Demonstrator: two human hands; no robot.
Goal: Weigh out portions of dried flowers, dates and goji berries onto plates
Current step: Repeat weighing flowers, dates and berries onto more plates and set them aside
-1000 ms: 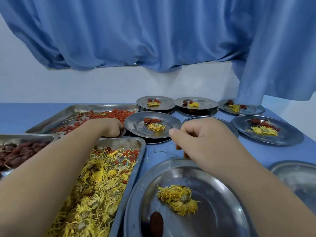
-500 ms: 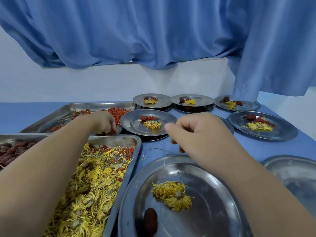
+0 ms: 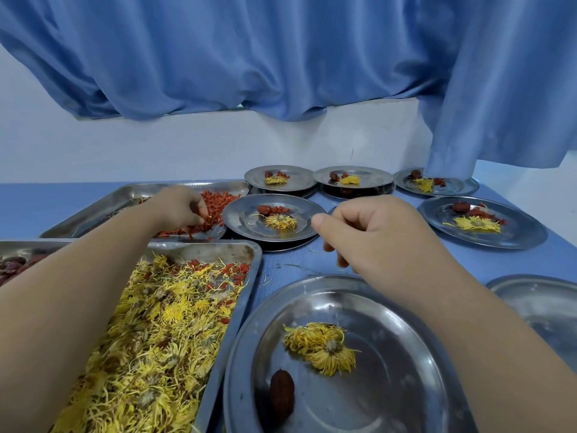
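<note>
My left hand (image 3: pixel 179 207) reaches into the far steel tray (image 3: pixel 93 210) and its fingertips pinch red goji berries (image 3: pixel 218 200). My right hand (image 3: pixel 371 232) hovers loosely curled above the blue table, just beyond the near steel plate (image 3: pixel 390 385); whether it holds anything is hidden. That plate carries a yellow dried flower (image 3: pixel 321 346) and one dark date (image 3: pixel 281 398). A tray of yellow dried flowers (image 3: pixel 150 339) lies under my left forearm. A tray of dates (image 3: pixel 12 264) shows at the left edge.
Several filled plates stand behind: one at centre (image 3: pixel 243 223), three along the wall (image 3: pixel 299 179), one at right (image 3: pixel 524 232). A bare plate (image 3: pixel 546 307) sits at the right edge. A blue curtain (image 3: pixel 281 57) hangs above the table.
My left hand has lifted slightly within the goji tray and now pinches berries in its fingertips. My right hand has stayed nearly in place.
</note>
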